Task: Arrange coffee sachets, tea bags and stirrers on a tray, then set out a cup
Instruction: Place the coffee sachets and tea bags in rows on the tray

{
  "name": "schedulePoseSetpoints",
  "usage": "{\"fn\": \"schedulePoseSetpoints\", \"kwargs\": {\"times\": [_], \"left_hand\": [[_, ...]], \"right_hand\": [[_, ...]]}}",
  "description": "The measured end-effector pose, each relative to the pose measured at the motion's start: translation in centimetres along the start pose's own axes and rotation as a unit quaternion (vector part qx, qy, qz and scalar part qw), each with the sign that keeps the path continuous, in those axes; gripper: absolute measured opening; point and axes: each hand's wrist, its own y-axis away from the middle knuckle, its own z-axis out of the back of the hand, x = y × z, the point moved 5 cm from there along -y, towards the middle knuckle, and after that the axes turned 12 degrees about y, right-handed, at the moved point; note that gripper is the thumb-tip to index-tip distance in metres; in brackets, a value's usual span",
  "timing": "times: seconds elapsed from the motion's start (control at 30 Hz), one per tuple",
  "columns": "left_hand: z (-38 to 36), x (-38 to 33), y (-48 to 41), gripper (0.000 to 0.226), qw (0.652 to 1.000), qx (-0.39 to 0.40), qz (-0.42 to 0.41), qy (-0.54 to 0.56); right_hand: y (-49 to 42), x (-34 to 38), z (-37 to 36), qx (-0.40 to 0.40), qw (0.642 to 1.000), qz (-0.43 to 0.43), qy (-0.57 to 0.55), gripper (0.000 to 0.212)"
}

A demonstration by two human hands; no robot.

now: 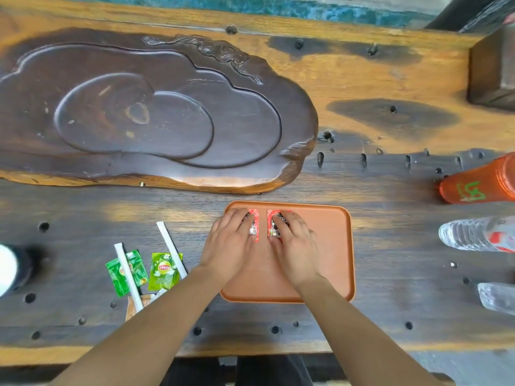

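Now both flat hands, left hand (232, 240) and right hand (295, 240), press two red coffee sachets (271, 222) onto the far part of the orange rectangular plastic tray (334, 246), gripping nothing; next come the green tea bags (163, 271) lying to the left.

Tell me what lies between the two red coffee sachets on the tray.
Nothing: in the head view, only a bare strip of tray separates the left sachet from the right sachet.

Sachets (255, 225) on tray (334, 246); stirrers (171, 246) left.

I see a carved wooden slab (145, 112) at ten o'clock, an orange bottle (479, 182) and clear bottles (473, 234) at three o'clock.
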Motion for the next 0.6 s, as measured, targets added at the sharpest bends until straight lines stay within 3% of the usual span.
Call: {"fn": "schedulePoseSetpoints", "kwargs": {"times": [0.23, 0.4, 0.6], "left_hand": [[-0.3, 0.3, -0.3, 0.049, 1.000, 0.013, 0.005, 0.019], [1.9, 0.6, 0.9, 0.044, 0.996, -0.035, 0.004, 0.081], [7.4, 7.2, 8.4, 0.030, 0.972, -0.145, 0.137, 0.124]], "right_hand": [[-0.9, 0.6, 0.0, -0.006, 1.000, -0.005, 0.010, 0.048], [-0.1, 1.6, 0.9, -0.041, 0.999, -0.010, -0.004, 0.047], [2.2, 9.7, 1.5, -0.038, 0.996, 0.075, -0.039, 0.033]]}}
